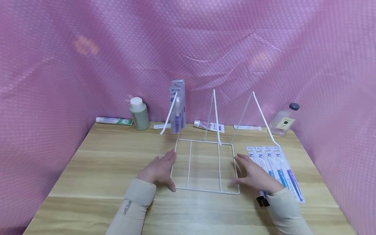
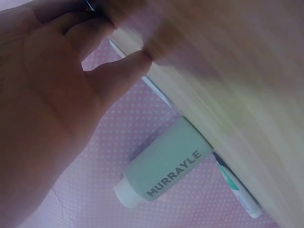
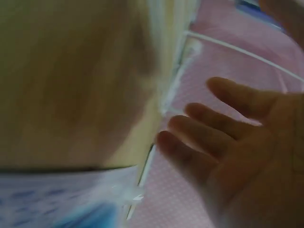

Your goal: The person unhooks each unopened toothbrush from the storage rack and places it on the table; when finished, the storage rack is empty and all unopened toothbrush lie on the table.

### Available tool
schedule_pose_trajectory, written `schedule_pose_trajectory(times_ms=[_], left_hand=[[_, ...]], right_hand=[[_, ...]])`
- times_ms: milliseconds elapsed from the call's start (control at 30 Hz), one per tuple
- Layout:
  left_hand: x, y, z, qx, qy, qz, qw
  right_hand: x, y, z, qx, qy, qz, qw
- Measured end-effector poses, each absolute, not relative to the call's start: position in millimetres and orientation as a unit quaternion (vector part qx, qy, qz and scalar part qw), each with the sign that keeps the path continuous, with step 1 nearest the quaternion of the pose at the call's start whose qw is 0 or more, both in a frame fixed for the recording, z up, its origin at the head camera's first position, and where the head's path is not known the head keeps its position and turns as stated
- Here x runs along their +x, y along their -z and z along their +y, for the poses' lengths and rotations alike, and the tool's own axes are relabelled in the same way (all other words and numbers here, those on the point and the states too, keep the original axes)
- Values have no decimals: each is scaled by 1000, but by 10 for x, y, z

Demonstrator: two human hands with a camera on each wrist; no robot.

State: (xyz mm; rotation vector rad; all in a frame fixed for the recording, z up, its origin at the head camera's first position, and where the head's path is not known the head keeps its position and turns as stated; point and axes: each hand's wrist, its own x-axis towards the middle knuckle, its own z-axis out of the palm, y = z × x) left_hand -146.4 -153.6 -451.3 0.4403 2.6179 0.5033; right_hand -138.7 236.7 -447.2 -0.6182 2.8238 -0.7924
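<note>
A white wire display rack (image 1: 204, 189) stands on the table, with three long prongs slanting forward from its back. Packaged toothbrushes (image 1: 177, 120) hang on its left prong. My left hand (image 1: 158, 169) is beside the left side of the rack's base, thumb and fingers spread. At the base's right side is my right hand (image 1: 255, 174), with its fingers extended and parted. Several packaged toothbrushes (image 1: 282, 174) lie side by side right of the rack, partly covered by my right forearm. In the right wrist view the fingers (image 3: 228, 128) hold nothing.
Along the back edge lie a green-white toothpaste tube (image 1: 114, 121), another tube (image 1: 209, 126) and a flat white strip (image 1: 247, 127). A green bottle (image 1: 141, 116) stands back left, a clear bottle (image 1: 283, 122) back right. Pink dotted cloth (image 1: 188, 49) surrounds the wooden table (image 1: 97, 182).
</note>
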Motion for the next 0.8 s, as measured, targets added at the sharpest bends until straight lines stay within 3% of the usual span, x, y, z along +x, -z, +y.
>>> schedule_pose_trajectory(times_ms=[133,600,800], left_hand=[[-1421,4567,-1597,149,-182,946,222],[-1476,4492,-1643,159,-160,948,223],[-1594,4512,-1558,169,-132,945,248]], right_hand=[[-1401,4624,2320,-210,235,941,127],[-1420,4695,2255,-234,224,939,117],[-1435,4660,2317,-238,205,941,129]])
